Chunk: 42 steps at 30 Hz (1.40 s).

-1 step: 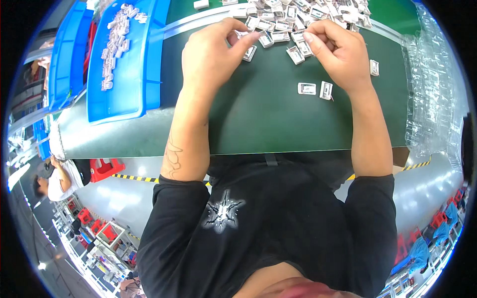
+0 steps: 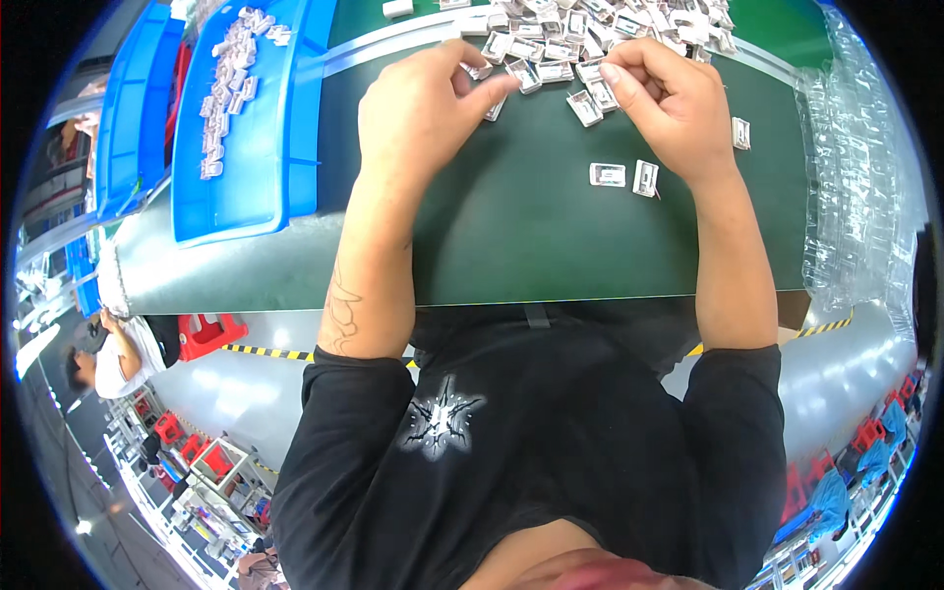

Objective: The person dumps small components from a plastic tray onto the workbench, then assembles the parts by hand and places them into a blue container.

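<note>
Small white rectangular plastic parts with clear faces lie in a heap (image 2: 560, 49) at the far side of the green table. My left hand (image 2: 418, 103) is at the heap's left edge, thumb and forefinger apart. A white part (image 2: 479, 71) shows in that gap, apparently lying on the table. Over the heap's near right side is my right hand (image 2: 678, 108), fingers curled and thumb tip close to the forefinger. Beside that thumb tip lies another white part (image 2: 602, 95); whatever the fingers pinch is hidden. Two loose parts, one flat (image 2: 607, 175) and one slanted (image 2: 645, 179), lie nearer me.
A blue tray (image 2: 236, 211) with several similar parts stands at the left, with another blue bin (image 2: 133, 128) beyond it. Clear plastic wrap (image 2: 855, 187) covers the table's right edge. One part (image 2: 740, 134) lies right of my right hand. A person (image 2: 123, 359) is at far left.
My left hand has shifted slightly left, its thumb moving away from the parts, with a wider gap to the forefinger. My right hand has stayed in place.
</note>
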Each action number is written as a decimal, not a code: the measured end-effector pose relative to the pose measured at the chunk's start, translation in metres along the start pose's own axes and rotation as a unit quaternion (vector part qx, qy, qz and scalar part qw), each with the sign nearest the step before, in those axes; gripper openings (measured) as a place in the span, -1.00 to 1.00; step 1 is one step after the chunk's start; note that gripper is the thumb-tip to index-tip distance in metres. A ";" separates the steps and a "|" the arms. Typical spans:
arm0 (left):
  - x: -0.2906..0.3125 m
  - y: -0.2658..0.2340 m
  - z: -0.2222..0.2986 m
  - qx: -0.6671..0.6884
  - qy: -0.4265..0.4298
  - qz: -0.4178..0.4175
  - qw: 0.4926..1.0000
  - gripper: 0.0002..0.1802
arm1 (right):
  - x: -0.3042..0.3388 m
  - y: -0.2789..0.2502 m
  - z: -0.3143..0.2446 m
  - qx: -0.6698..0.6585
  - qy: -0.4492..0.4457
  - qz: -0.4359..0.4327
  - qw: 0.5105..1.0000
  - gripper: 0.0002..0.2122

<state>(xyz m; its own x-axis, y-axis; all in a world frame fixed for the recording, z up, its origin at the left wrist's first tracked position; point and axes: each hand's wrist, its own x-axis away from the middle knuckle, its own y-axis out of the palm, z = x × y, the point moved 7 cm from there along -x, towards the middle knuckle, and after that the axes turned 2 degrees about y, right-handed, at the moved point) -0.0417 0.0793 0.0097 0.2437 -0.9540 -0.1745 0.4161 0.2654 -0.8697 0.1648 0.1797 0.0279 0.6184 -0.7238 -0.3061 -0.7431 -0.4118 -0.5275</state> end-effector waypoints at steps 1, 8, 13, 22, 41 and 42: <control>0.001 0.002 0.003 -0.033 0.009 -0.009 0.999 -0.57 | 0.000 -0.002 -0.003 -0.017 -0.015 0.009 1.000 -0.90; 0.002 0.005 0.016 -0.018 0.065 -0.049 0.997 -0.60 | 0.003 0.005 -0.014 -0.030 -0.047 0.010 0.998 -0.89; 0.006 -0.003 0.047 0.099 0.179 0.012 0.979 -0.68 | 0.010 0.023 -0.031 0.084 -0.145 -0.037 0.985 -0.81; 0.008 -0.014 0.058 0.141 0.261 0.083 0.951 -0.65 | 0.014 0.025 -0.039 0.077 -0.170 -0.055 0.981 -0.88; 0.007 -0.001 0.042 0.398 0.130 -0.017 0.908 -0.65 | 0.013 -0.002 -0.029 -0.124 -0.142 0.036 0.981 -0.95; 0.007 -0.002 0.043 0.392 0.139 -0.019 0.909 -0.65 | 0.012 -0.001 -0.027 -0.108 -0.122 0.024 0.986 -0.94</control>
<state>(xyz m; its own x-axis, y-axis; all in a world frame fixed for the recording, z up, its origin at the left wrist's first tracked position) -0.0030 0.0778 0.0302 0.0314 -0.9339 -0.3561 0.9429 0.1459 -0.2995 0.1659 0.1567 0.0464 0.6049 -0.6017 -0.5216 -0.7939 -0.5072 -0.3355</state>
